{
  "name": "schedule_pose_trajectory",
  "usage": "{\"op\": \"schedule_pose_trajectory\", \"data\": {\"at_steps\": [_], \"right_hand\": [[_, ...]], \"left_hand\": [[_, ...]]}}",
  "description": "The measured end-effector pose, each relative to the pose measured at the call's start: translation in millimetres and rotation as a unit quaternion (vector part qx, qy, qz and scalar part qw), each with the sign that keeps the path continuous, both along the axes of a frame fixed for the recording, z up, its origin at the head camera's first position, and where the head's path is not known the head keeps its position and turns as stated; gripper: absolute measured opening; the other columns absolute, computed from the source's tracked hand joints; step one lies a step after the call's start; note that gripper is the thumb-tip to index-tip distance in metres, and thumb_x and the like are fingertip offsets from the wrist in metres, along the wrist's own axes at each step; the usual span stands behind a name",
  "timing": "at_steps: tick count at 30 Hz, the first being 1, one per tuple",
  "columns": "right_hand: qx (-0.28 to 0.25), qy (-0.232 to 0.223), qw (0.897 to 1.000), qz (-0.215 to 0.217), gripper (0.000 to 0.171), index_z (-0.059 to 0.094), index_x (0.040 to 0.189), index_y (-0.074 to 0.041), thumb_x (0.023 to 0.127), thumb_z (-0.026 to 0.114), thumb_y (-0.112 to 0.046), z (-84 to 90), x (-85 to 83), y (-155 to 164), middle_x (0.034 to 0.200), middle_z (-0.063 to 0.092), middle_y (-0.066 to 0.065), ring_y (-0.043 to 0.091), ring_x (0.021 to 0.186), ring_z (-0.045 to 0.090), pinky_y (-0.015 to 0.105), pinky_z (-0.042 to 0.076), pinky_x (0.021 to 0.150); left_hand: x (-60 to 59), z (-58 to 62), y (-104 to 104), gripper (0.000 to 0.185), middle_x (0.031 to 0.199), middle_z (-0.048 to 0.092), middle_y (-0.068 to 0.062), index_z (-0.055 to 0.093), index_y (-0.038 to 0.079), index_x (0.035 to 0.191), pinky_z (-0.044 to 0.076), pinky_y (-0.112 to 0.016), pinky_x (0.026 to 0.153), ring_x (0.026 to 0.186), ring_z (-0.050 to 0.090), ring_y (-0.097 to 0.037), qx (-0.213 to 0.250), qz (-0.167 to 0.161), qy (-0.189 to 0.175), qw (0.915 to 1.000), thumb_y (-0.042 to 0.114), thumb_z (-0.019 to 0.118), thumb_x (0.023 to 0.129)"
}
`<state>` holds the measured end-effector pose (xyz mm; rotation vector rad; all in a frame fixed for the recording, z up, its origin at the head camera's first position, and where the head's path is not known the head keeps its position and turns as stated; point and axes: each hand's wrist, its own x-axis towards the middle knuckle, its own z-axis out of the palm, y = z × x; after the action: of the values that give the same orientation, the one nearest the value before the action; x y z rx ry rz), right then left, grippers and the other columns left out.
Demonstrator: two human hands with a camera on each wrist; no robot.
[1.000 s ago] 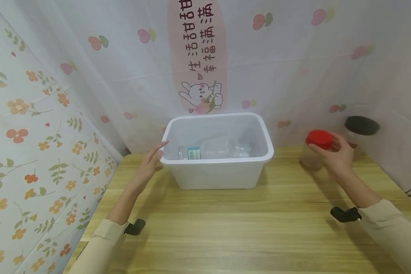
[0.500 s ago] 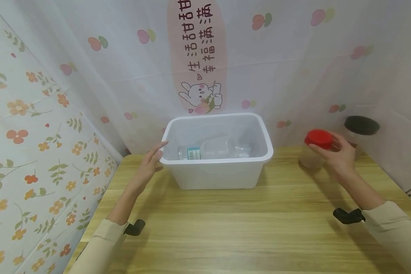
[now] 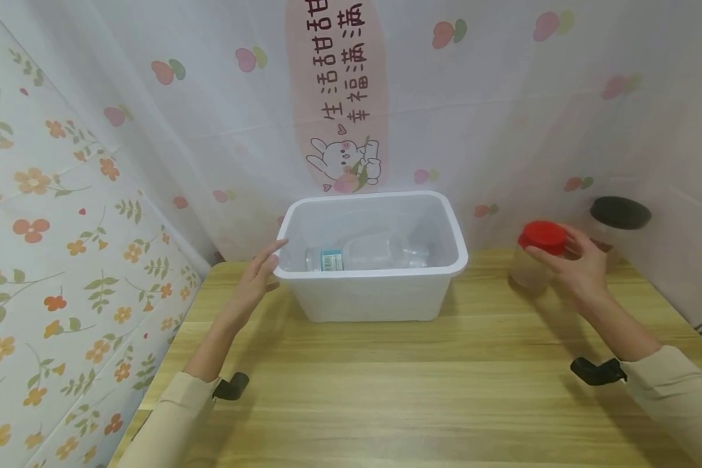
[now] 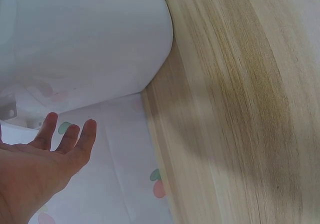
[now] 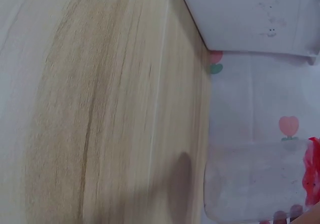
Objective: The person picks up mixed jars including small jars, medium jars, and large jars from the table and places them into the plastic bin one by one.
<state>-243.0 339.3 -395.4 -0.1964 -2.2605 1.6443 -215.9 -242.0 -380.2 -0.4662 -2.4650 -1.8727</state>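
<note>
Jar point(image 3: 532, 263) half hidden behind right hand point(image 3: 573, 263); contents unclear

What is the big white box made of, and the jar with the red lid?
The white box looks like smooth, milky plastic: light shows through its walls. The jar seems frosted clear plastic, perhaps glass; its red lid looks like glossy plastic.
</note>
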Motion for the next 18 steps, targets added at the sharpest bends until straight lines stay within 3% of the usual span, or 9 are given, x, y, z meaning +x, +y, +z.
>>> {"op": "schedule_pose_trajectory", "data": {"at_steps": [9,18], "right_hand": [[0.012,0.008,1.0,0.002,0.074,0.048,0.153,-0.017,0.087,0.084,-0.02,1.8,-0.6,-6,0.132,0.052,0.001,0.009,0.106,0.049,0.008,0.047,0.077],[0.014,0.022,0.999,0.023,0.071,0.05,0.152,-0.016,0.089,0.082,-0.018,2.7,-1.3,-13,0.128,0.05,-0.007,0.01,0.105,0.049,0.008,0.047,0.076]], "left_hand": [[-0.9,0.3,1,0.051,0.157,0.03,-0.015,0.035,0.017,0.158,0.033,-0.072,0.103,0.141,0.032,-0.043,0.001,-0.001,0.0,1.0,0.038,0.035,0.112],[-0.5,-0.1,1,0.052,0.156,0.031,-0.014,0.035,0.018,0.158,0.034,-0.072,0.103,0.14,0.034,-0.042,0.002,0.001,-0.002,1.0,0.039,0.035,0.112]]}}
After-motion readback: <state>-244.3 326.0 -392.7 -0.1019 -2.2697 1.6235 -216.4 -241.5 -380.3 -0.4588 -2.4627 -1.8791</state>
